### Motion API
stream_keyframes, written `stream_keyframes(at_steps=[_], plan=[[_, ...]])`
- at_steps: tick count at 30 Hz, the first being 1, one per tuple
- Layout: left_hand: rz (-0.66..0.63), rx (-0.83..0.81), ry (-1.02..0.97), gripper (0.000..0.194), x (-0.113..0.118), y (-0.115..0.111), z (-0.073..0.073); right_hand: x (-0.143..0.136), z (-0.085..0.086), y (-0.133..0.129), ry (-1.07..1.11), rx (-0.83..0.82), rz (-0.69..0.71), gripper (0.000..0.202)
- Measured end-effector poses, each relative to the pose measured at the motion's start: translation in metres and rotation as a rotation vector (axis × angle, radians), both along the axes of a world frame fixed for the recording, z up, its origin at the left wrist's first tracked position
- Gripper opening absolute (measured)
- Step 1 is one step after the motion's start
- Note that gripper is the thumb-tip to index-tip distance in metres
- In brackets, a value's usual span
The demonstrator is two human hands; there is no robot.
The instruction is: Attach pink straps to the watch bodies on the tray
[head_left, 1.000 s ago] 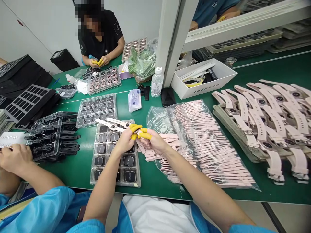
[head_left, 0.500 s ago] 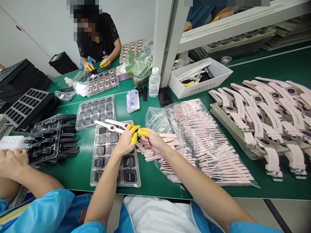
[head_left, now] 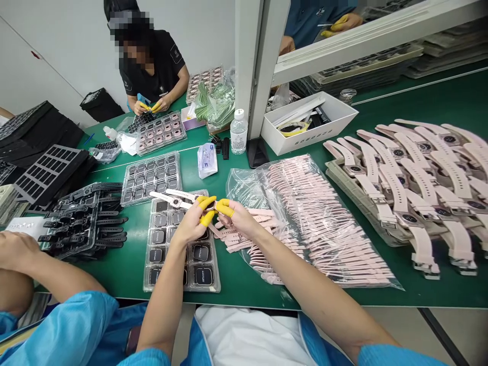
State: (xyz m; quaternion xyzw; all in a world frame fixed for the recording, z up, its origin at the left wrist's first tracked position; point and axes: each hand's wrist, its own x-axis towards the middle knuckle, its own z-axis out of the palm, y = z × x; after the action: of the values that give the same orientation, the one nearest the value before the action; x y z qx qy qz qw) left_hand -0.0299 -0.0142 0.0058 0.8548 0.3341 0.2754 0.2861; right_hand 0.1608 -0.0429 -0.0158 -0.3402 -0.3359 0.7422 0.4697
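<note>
My left hand (head_left: 196, 218), with yellow finger covers, is closed around a small watch case (head_left: 211, 206) above the plastic tray (head_left: 217, 274) of dark square watch faces. Touching the same case from the right, my right hand (head_left: 231, 214) has its covered fingers pinched together; whatever is between them is too small to make out. Two watches with pale straps (head_left: 165, 197) lie across the tray's top, left of my hands. Loose pink straps (head_left: 240, 239) lie under and beside my right hand, next to a clear bag full of pink straps (head_left: 308, 203).
Assembled pink watches (head_left: 419, 178) are piled on trays at right. A white box (head_left: 308, 134), bottle (head_left: 238, 134) and tissue pack (head_left: 207, 160) stand behind. Black-strapped watches (head_left: 84, 218) and a neighbour's arm (head_left: 49, 264) are at left; another person (head_left: 152, 76) works across the table.
The view has shifted slightly. My hands have turned the small piece, so the case shows more between them. The person opposite has brought both hands together.
</note>
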Motion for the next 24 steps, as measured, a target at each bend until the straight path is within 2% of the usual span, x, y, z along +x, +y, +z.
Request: stream_keyframes(at_steps=[3,6,9,12,15,20,22,24], plan=[[-0.016,0.056,0.058,0.047,-0.001,0.001,0.002,0.003,0.000,0.000,-0.022,0.018,0.046,0.040],[-0.011,0.036,0.033,0.044,0.001,0.003,0.000,0.003,0.001,0.000,-0.024,0.021,0.064,0.037],[-0.003,-0.013,-0.017,0.040,0.004,0.005,-0.004,0.001,0.002,-0.001,-0.025,0.040,0.050,0.039],[0.046,-0.029,-0.009,0.045,0.003,0.005,0.001,0.005,0.002,0.001,-0.143,0.153,-0.008,0.042],[0.111,-0.014,0.090,0.049,-0.007,0.008,0.019,0.016,0.001,0.005,-0.419,0.322,-0.075,0.038],[0.248,0.039,0.474,0.033,-0.043,0.021,0.061,0.031,-0.002,0.010,-0.759,0.442,0.017,0.033],[0.244,0.099,0.619,0.029,-0.056,0.025,0.072,0.032,-0.001,0.010,-0.834,0.480,0.002,0.035],[0.206,0.133,0.679,0.031,-0.069,0.029,0.081,0.035,0.001,0.010,-0.864,0.534,-0.008,0.037]])
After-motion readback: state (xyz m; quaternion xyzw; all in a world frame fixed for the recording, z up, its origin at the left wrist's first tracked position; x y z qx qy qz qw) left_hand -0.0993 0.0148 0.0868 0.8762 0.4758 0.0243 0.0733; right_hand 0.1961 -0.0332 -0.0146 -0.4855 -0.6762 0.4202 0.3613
